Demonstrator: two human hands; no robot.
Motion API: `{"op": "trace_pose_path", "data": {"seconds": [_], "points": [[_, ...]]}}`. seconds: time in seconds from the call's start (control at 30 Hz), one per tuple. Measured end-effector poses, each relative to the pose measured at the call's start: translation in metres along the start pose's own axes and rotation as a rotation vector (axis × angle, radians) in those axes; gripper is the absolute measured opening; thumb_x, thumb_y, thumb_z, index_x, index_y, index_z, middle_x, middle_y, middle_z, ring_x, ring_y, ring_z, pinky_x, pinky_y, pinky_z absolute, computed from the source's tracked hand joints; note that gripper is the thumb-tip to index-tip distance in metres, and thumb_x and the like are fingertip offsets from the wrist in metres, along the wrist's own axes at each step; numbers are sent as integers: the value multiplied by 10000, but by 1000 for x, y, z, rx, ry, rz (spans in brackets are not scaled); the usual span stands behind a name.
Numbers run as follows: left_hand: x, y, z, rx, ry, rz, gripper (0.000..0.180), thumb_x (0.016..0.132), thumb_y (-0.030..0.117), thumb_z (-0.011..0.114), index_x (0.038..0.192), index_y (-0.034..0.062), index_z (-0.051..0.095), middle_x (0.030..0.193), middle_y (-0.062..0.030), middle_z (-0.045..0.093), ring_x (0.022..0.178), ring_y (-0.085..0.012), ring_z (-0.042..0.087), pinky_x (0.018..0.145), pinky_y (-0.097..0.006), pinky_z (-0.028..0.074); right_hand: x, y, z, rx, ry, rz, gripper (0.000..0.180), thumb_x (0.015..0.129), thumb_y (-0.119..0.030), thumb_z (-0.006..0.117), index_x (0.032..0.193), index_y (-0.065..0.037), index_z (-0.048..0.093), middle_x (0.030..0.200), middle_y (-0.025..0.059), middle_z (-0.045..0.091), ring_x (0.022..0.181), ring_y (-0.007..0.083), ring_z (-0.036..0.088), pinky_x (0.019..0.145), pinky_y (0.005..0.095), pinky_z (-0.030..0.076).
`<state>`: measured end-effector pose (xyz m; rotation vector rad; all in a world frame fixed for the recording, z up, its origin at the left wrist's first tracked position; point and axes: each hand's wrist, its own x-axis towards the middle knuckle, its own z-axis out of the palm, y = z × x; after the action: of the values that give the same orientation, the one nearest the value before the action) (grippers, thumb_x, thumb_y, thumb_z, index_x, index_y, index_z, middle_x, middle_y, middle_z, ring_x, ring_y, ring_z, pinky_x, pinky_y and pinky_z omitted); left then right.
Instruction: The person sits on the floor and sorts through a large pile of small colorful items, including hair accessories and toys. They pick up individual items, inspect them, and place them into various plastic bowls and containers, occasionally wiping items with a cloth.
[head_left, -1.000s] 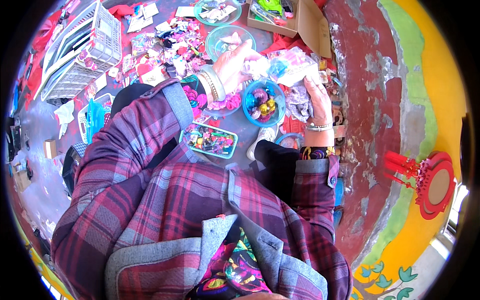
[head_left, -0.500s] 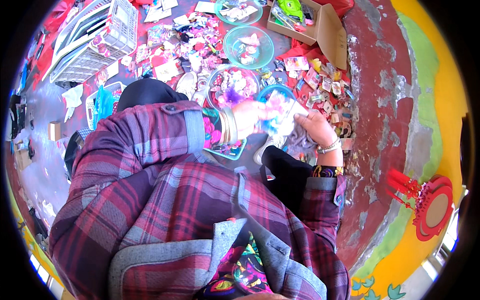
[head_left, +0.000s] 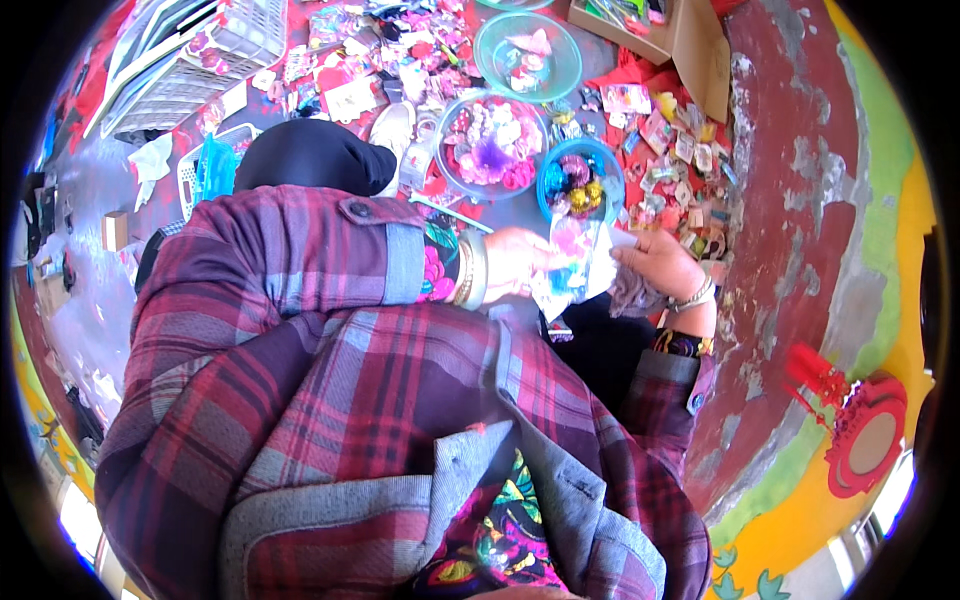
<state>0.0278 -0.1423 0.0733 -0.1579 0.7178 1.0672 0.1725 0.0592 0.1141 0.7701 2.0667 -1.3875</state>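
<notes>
One shiny plastic pkt (head_left: 568, 272), L hand (head_left: 515, 262) & R hand (head_left: 662, 268), each grip pinching it, rnd blue bowl (head_left: 546, 192) near

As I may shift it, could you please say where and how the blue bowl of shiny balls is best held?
Probably by the right rim of the blue bowl, from above right: it stands upright, the clear bowl crowds its left, and the held packet covers part of its near edge.

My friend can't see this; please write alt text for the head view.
A person's left hand and right hand hold a white, pink and blue translucent plastic packet. Beyond them stand a round blue plastic bowl of shiny balls and a round clear plastic bowl of pink and purple trinkets.
</notes>
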Motion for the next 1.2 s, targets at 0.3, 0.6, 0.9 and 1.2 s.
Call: {"op": "trace_pose_path", "data": {"seconds": [0.3, 0.6, 0.9, 1.2], "points": [[4, 21, 10, 222, 65, 143, 215, 839, 136, 562, 980, -23, 592, 885, -59, 626, 753, -90, 586, 615, -204, 457, -2, 6, -4, 211, 102, -107, 208, 823, -159, 593, 912, 29, 601, 676, -8, 562, 620, 55, 499, 550, 221, 424], [20, 41, 7, 207, -9, 285, 284, 849, 217, 555, 1049, 19, 590, 832, 6, 600, 650, -70, 505, 587, -207, 388, 2, 4, -2, 673, 226, -148, 183, 777, -66, 634, 937, 21, 608, 796, -12, 599, 690, 48, 522, 618, 200, 431], [32, 47, 2, 276, -52, 203, 262, 814, 71, 565, 1066, 3, 545, 976, -50, 599, 850, -117, 584, 752, -251, 470, 1, -6, -3, 386, 380, -180, 152, 780, -49, 618, 923, 3, 629, 772, -52, 581, 687, 17, 493, 604, 186, 419], [26, 45, 2, 172, 54, 217, 184, 821, 49, 539, 990, -24, 548, 885, -79, 604, 767, -143, 598, 671, -245, 486, 6, -8, -10, 524, 346, -140, 157, 793, -66, 589, 915, 24, 628, 782, -32, 589, 671, 25, 489, 600, 187, 410]]}}
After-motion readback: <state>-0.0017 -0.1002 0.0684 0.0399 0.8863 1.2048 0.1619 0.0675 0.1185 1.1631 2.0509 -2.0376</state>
